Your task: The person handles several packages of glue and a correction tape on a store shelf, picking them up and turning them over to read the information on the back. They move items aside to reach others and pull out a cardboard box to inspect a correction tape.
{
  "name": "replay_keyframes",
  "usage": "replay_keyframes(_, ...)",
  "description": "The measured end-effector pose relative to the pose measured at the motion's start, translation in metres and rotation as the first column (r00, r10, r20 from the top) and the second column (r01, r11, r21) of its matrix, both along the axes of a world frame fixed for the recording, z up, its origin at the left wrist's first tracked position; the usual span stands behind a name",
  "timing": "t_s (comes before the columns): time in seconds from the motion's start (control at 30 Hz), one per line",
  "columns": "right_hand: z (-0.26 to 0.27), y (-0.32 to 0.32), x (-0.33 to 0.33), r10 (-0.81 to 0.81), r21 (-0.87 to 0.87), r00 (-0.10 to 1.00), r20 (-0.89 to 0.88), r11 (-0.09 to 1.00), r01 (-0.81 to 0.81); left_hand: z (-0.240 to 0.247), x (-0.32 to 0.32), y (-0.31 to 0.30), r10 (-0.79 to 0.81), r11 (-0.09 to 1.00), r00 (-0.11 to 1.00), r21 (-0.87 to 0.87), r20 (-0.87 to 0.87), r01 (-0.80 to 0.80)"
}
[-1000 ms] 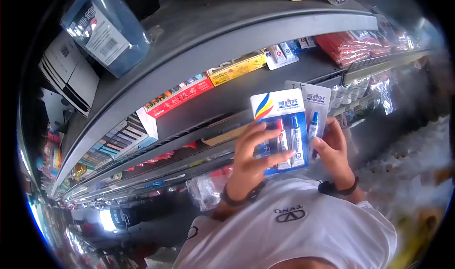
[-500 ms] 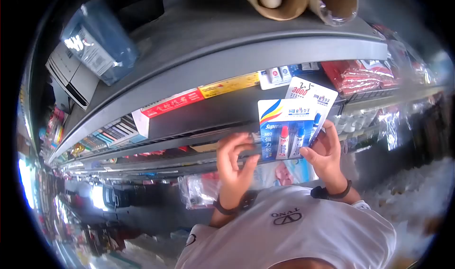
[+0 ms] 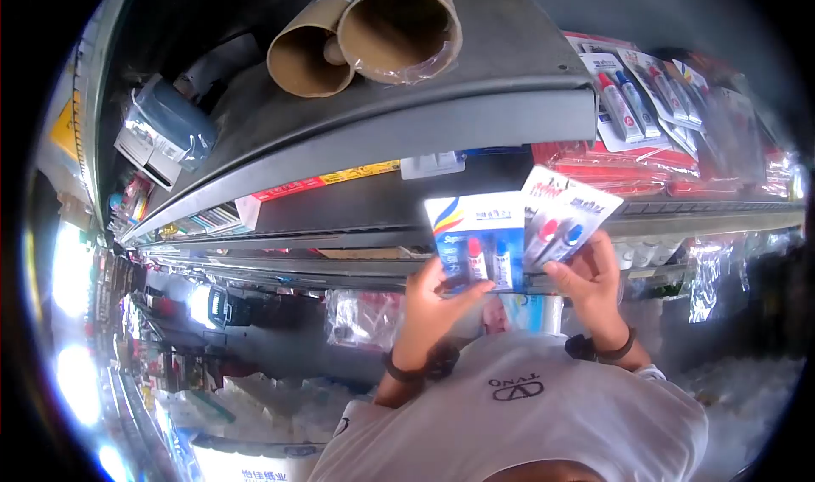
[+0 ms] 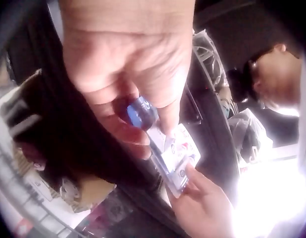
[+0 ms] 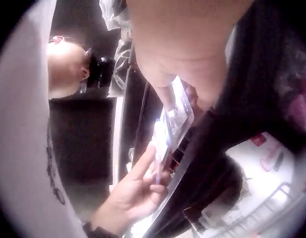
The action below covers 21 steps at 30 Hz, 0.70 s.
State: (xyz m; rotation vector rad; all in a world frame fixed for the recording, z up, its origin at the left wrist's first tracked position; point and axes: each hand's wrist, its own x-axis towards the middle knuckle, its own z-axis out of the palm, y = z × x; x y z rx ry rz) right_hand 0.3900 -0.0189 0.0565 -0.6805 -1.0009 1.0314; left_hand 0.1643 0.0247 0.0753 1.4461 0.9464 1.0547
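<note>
In the head view my left hand (image 3: 427,308) pinches the lower left edge of a blue-and-white blister card of glue tubes (image 3: 490,229), its thumb across the front. The card carries one red-capped and one blue-capped tube. My right hand (image 3: 594,291) pinches a second, mostly white card of glue tubes (image 3: 570,204), tilted to the right, its thumb at the lower edge. The two cards are fanned side by side and overlap slightly. Both wrist views show the hands close together at the cards, with my left hand (image 4: 128,74) large in its own view.
A grey shelf (image 3: 475,130) runs above the hands, with cardboard tubes (image 3: 399,28) and a blue plastic container (image 3: 174,121) on it. More glue cards (image 3: 624,100) lie on red plastic packets (image 3: 628,164) at the right. Red and yellow boxes (image 3: 361,172) line the shelf below.
The head view has swung rightward. Half a second ago my left hand was off the cards and my right hand held both; now my left hand pinches the blue card and the cards are spread apart.
</note>
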Motion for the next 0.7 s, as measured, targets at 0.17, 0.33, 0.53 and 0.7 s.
replay_keyframes(0.17, -0.003, -0.006, -0.001, -0.169, 0.003, 0.985, 0.044, 0.986, 0.169, 0.003, -0.029, -0.001, 0.116, 0.993, 0.993, -0.006, 0.019, -0.116)
replay_keyframes(0.33, -0.012, -0.014, -0.010, -0.221, -0.070, 0.971, 0.092, 0.971, 0.227, 0.006, -0.044, 0.002, 0.100, 0.995, 0.995, 0.008, 0.028, -0.101)
replay_keyframes(0.53, -0.016, -0.019, -0.020, -0.211, -0.161, 0.973, 0.097, 0.961, 0.224, 0.003, -0.051, 0.000, 0.058, 0.998, 0.998, 0.014, 0.020, -0.059)
replay_keyframes(0.7, -0.016, -0.022, -0.024, -0.231, -0.161, 0.967, 0.109, 0.956, 0.247, 0.003, -0.054, -0.009, 0.075, 0.997, 0.997, -0.003, 0.018, -0.075)
